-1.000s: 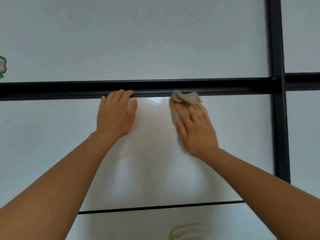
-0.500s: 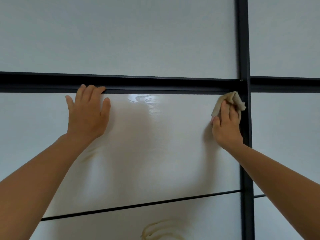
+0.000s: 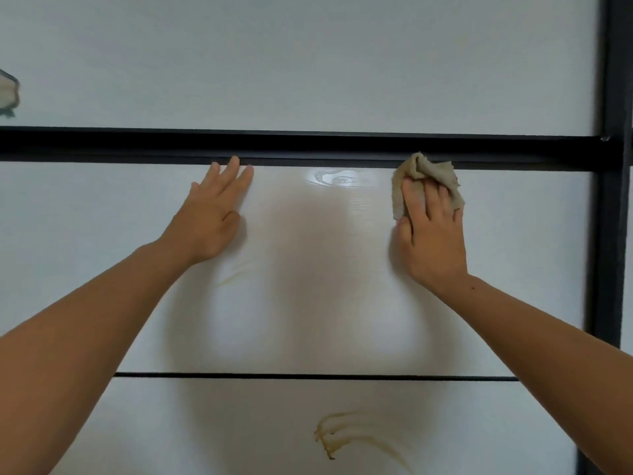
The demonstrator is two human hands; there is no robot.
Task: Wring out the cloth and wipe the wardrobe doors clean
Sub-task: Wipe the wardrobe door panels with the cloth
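Observation:
The wardrobe door [image 3: 308,80] fills the view: glossy white panels in a black frame. My right hand [image 3: 431,234] presses a crumpled beige cloth [image 3: 421,173] against the middle panel, just under the thick black horizontal bar [image 3: 308,147], left of the black vertical post [image 3: 613,234]. My left hand [image 3: 212,217] lies flat on the same panel with fingers spread, fingertips touching the lower edge of the bar. A wet glossy patch [image 3: 339,178] shines between the hands.
A thin black strip [image 3: 308,376] divides the middle panel from the lower one. A yellowish-brown smear [image 3: 346,437] marks the lower panel. A decorative print [image 3: 8,94] shows at the far left edge of the upper panel.
My right hand slid the cloth from the middle out to the vertical post, then back a little to the left. My left hand stayed flat on the panel.

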